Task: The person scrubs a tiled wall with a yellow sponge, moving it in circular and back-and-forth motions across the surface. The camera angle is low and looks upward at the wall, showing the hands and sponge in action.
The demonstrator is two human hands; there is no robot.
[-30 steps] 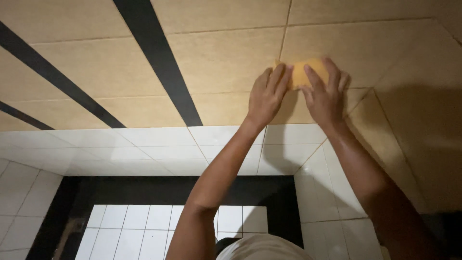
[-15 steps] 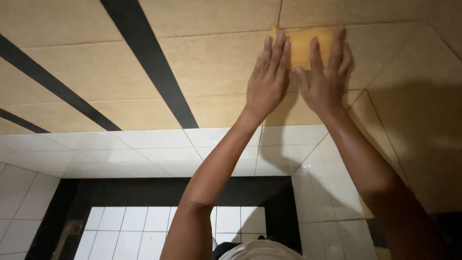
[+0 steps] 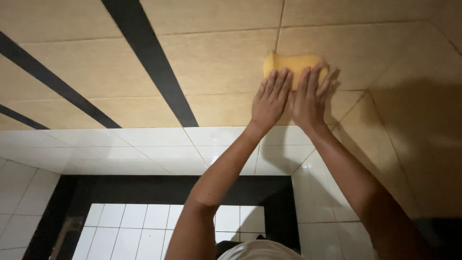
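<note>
1. The soft yellow rectangular sponge (image 3: pixel 294 65) lay flat against the beige matt tiled wall (image 3: pixel 216 62), just right of a vertical grout line and close to the corner where a shadowed side wall met it.
2. The sponge's long axis ran across the wall, left to right in the head view, with a slightly pinched, wavy upper edge showing above the fingers.
3. The left hand (image 3: pixel 270 100) was spread flat, fingers straight and close together, their tips pressed on the sponge's lower left part; it gripped nothing, only pushed.
4. The right hand (image 3: pixel 310 96) lay likewise open and flat, fingers covering the sponge's right half, its thumb side touching the left hand.
5. Both hands sat below the sponge, so it lay ahead of the fingertips, up the wall; neither hand was clearly nearer, though the right covered more of it.
6. A broad black diagonal stripe (image 3: pixel 149 62) crossed the wall well to the left, and glossy white tiles (image 3: pixel 159 149) began below the wrists.
</note>
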